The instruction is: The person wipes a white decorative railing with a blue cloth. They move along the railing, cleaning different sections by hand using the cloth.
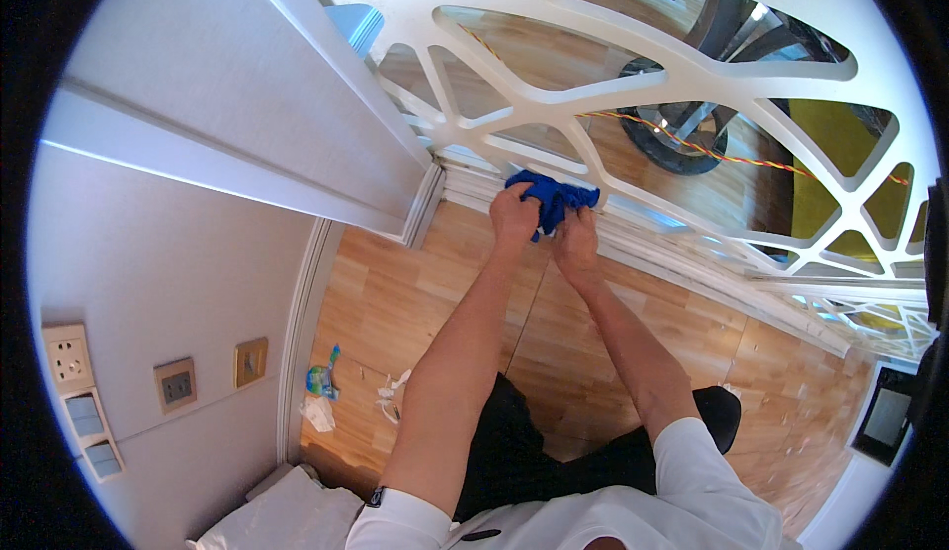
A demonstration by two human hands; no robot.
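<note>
Both of my hands grip a bunched blue cloth point(550, 198) at the foot of a white openwork lattice screen point(530, 109). My left hand point(514, 215) has the cloth's left side, and my right hand point(576, 242) pinches its lower right part. The cloth lies against the screen's bottom edge, just above the white ridged base ledge point(652, 253). My fingertips are partly hidden in the folds.
A grey-white wall panel point(245, 98) meets the screen at the left. Wall sockets point(176, 385) sit lower left. Crumpled tissue point(319, 413) and a coloured plastic packet point(323, 376) lie on the wood-look floor point(445, 283). Behind the screen are a wheel point(678, 135) and a twisted red-yellow cord point(689, 146).
</note>
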